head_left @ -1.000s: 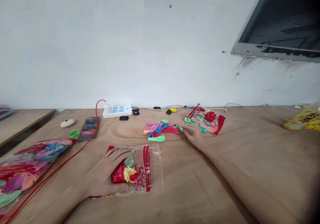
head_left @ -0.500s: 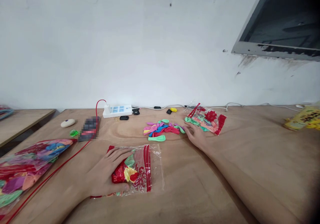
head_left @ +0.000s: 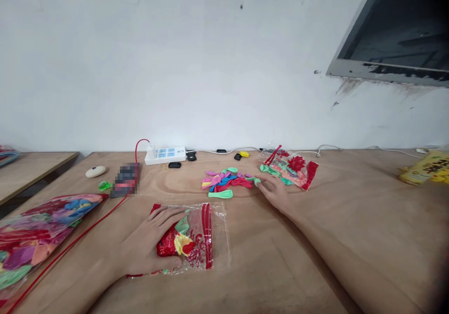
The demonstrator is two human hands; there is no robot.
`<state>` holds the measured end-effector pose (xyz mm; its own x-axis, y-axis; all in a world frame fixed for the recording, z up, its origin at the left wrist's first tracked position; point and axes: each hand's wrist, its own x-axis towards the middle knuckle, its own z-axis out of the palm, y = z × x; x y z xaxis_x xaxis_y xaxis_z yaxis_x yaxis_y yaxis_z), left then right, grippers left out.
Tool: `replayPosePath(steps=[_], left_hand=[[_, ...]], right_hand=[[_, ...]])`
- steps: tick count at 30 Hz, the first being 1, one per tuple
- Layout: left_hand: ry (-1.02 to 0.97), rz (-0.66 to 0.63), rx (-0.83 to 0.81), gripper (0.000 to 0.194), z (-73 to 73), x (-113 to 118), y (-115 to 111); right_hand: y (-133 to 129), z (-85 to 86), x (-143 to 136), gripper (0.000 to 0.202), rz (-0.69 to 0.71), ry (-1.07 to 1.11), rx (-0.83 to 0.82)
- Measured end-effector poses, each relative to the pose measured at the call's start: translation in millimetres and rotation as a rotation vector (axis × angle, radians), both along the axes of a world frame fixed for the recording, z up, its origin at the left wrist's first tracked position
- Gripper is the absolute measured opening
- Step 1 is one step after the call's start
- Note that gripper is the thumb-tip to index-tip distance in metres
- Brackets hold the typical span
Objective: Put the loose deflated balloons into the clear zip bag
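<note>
Left hand (head_left: 154, 234) lay flat, unclenched, on a clear red-printed bag (head_left: 201, 239); beyond, right hand (head_left: 275, 192) had fingertips at a green balloon (head_left: 253, 179), right end of the balloon pile (head_left: 228, 182); pinched or merely touched, couldn't tell; step looked like single-balloon handling; next move called for a light, separate pinch.

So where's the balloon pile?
In the head view, the balloon pile lies near the middle, just left of the right hand and beyond the bag under the left hand.
</note>
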<state>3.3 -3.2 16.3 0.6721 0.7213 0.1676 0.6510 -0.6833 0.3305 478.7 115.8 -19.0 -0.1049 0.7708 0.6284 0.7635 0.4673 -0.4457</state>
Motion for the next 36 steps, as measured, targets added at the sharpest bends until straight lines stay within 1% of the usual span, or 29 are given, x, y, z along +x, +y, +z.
replayPosePath(steps=[4,6,8,11,12,14,16,19,24,27,29,31,33,34,36], left_hand=[[0.006,-0.003,0.002,0.099,1.4,0,-1],[0.013,0.001,-0.006,0.098,2.8,1,-1],[0.013,0.008,-0.010,0.098,3.3,2,-1],[0.014,0.008,-0.011,0.098,1.7,1,-1],[0.017,0.006,-0.013,0.099,0.9,0,0],[0.017,-0.001,-0.011,0.099,-0.5,0,0],[0.012,-0.006,-0.009,0.099,-1.1,-1,1],[0.009,-0.006,-0.006,0.097,-0.7,0,0],[0.033,0.004,-0.014,0.096,1.8,1,-1],[0.036,0.003,0.002,0.097,3.0,2,-1],[0.038,0.001,0.010,0.096,3.1,2,-1],[0.035,0.001,0.003,0.096,2.4,2,-1],[0.028,0.000,-0.006,0.096,1.1,1,-1],[0.025,-0.002,-0.008,0.097,0.5,1,-1],[0.020,-0.010,-0.004,0.097,-0.1,1,0]], right_hand=[[-8,8.7,-15,0.036,-0.013,0.137,0.056],[-17,13.3,-26,0.034,0.044,0.126,0.081],[-28,16.2,-39,0.035,0.176,0.001,0.079],[-41,16.9,-56,0.042,0.392,-0.284,0.026],[-44,16.6,-60,0.042,0.442,-0.348,0.001],[-47,16.0,-66,0.040,0.506,-0.409,-0.051],[-48,15.8,-67,0.036,0.527,-0.421,-0.101],[-48,15.7,-66,0.034,0.512,-0.428,-0.148],[-45,14.7,-66,0.041,0.476,-0.439,-0.198],[-47,17.3,-67,0.041,0.486,-0.380,-0.167],[-53,21.4,-71,0.038,0.507,-0.285,-0.102],[-63,26.5,-78,0.037,0.539,-0.192,0.004],[-77,31.3,-87,0.038,0.608,-0.161,0.092],[-85,33.2,-93,0.039,0.658,-0.174,0.105],[-99,35.8,-105,0.040,0.767,-0.234,0.055]])
